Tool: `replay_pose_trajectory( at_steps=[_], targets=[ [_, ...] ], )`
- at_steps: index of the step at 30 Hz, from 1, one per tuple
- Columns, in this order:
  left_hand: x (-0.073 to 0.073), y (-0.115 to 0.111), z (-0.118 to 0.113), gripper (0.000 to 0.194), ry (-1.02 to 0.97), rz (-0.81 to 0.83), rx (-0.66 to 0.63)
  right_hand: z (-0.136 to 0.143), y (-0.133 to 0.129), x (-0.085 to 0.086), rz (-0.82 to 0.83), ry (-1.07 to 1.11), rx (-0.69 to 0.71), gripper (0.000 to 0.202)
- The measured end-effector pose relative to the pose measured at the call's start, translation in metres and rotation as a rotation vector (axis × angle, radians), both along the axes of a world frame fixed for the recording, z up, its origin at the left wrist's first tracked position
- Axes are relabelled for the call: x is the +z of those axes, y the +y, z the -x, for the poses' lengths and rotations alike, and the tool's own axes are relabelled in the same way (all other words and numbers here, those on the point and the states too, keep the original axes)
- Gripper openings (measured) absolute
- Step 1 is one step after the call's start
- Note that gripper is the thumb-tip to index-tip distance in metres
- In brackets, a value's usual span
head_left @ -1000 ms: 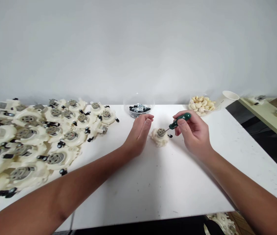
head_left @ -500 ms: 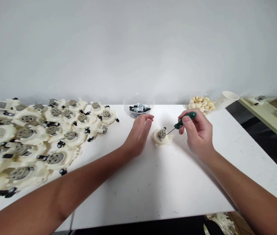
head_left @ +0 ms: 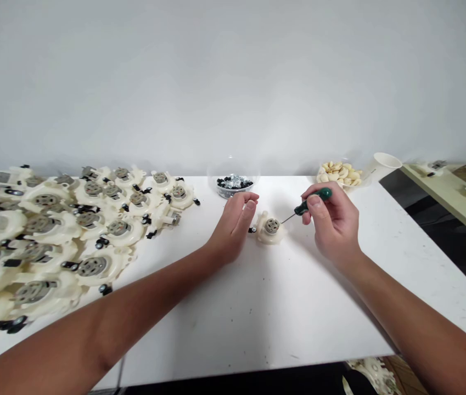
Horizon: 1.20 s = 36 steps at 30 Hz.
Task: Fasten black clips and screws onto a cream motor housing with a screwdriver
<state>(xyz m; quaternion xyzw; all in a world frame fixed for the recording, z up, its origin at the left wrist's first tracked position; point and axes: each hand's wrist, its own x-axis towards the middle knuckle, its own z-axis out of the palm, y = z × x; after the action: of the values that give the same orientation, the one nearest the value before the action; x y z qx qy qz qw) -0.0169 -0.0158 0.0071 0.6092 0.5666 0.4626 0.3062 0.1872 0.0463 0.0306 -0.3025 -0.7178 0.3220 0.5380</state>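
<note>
A small cream plastic housing with a round grey motor (head_left: 272, 226) lies on the white table between my hands. A black fitting with a shiny screw head (head_left: 252, 230) sticks out on its left side, close to my left hand (head_left: 235, 222). That hand is held on edge with its fingers stretched out, holding nothing. My right hand (head_left: 333, 219) grips the green handle of a screwdriver (head_left: 312, 202). Its thin shaft slants down to the left, and the tip is at the right side of the housing; whether it touches is unclear.
Many similar cream motor housings (head_left: 93, 267) cover the left of the table (head_left: 224, 323). At the back stand a clear bowl of black and silver small parts (head_left: 235, 184), a clear container of cream curved pieces (head_left: 340, 174) and a white cup (head_left: 384, 164). A side shelf (head_left: 450, 192) holds more parts.
The housing has turned on the table, so its black fitting has swung from the upper right to the left side. Both hands and the screwdriver have barely moved.
</note>
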Motion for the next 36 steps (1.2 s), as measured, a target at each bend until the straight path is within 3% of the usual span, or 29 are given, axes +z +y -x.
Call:
replay_pose_trajectory(
  at_steps=[15,22,36],
  targets=[
    [0.0011,0.0004,0.0007,0.047,0.023,0.01,-0.01,-0.0013,-0.0014,-0.0003,0.013,-0.016,0.028,0.02],
    [-0.0009,0.001,0.0001,0.047,0.01,-0.006,-0.008,-0.0015,-0.0055,-0.0029,0.059,-0.036,0.118,0.02],
    [-0.001,0.0011,0.0,0.046,0.011,-0.006,-0.007,-0.0006,-0.0007,-0.0023,0.074,-0.024,0.056,0.023]
  ],
)
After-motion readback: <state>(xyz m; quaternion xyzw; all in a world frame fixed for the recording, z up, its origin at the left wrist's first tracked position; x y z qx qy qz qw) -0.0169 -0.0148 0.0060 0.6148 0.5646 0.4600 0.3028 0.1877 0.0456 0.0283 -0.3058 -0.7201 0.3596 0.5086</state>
